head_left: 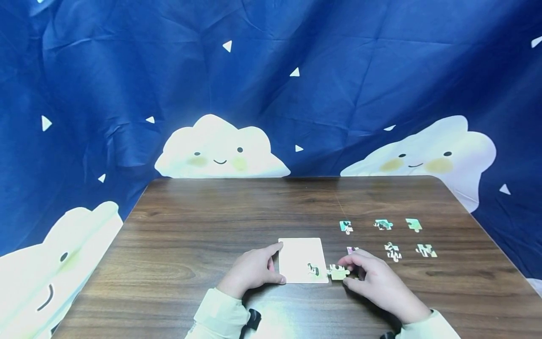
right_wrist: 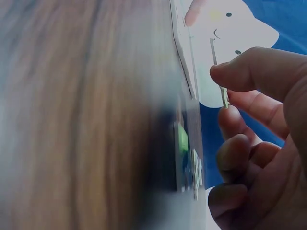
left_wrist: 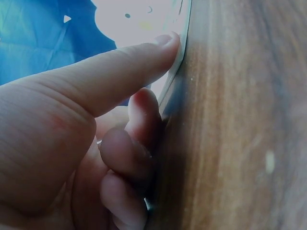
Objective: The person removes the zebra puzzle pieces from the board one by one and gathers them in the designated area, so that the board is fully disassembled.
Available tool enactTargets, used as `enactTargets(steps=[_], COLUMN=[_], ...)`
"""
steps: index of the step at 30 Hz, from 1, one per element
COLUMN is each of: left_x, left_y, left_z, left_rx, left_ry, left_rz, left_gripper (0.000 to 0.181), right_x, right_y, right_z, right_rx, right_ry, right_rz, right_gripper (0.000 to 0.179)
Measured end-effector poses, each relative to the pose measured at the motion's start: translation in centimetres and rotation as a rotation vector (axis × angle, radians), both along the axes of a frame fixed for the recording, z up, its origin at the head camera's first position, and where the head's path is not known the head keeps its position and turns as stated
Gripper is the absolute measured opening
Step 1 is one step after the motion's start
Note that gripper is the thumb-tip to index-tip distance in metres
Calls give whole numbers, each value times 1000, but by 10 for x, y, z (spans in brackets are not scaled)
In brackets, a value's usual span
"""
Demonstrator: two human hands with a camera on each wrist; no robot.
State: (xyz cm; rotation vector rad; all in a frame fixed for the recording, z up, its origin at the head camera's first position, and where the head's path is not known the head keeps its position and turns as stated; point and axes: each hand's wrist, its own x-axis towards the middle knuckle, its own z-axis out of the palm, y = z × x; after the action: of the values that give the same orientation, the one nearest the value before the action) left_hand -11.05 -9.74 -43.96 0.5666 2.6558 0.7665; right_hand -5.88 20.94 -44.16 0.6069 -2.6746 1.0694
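Note:
A white square puzzle board (head_left: 298, 256) lies on the table, with a small dark-and-green picture patch (head_left: 314, 270) in its near right part. My left hand (head_left: 256, 270) is at the board's left edge, index fingertip by the far corner and thumb by the near corner. In the left wrist view the straight thumb (left_wrist: 139, 57) rests against the board's edge. My right hand (head_left: 372, 278) pinches a pale green jigsaw piece (head_left: 338, 272) between thumb and forefinger, beside the board's near right corner. The right wrist view shows this piece (right_wrist: 225, 97) edge-on, raised off the table.
Several jigsaw pieces lie on the wooden table (head_left: 203, 216) to the right, among them a green corner piece (head_left: 413, 225) and a teal piece (head_left: 383, 224). A pinkish piece (head_left: 351, 250) is partly covered by my right hand. Behind the table hangs a blue cloud-patterned curtain (head_left: 322, 108).

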Motion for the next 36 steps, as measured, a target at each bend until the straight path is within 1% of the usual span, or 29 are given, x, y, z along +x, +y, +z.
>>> enactTargets(steps=[12, 19, 26, 33, 36], left_x=[0, 1, 1, 2, 2], left_y=[1, 0, 0, 1, 1], left_z=[0, 2, 0, 2, 2], left_rx=[5, 0, 3, -1, -4], left_ry=[7, 15, 17, 7, 12], left_rz=[0, -4, -1, 5, 4], left_gripper=[85, 84, 86, 86, 87], right_x=[8, 14, 16, 19, 20], right_y=[25, 38, 52, 69, 77], right_z=[-8, -11, -12, -14, -15], right_rx=[-23, -36, -31, -24, -10], right_ry=[30, 44, 73, 41, 42], right_rz=[14, -10, -20, -56, -68], right_gripper=[39, 41, 41, 40, 40])
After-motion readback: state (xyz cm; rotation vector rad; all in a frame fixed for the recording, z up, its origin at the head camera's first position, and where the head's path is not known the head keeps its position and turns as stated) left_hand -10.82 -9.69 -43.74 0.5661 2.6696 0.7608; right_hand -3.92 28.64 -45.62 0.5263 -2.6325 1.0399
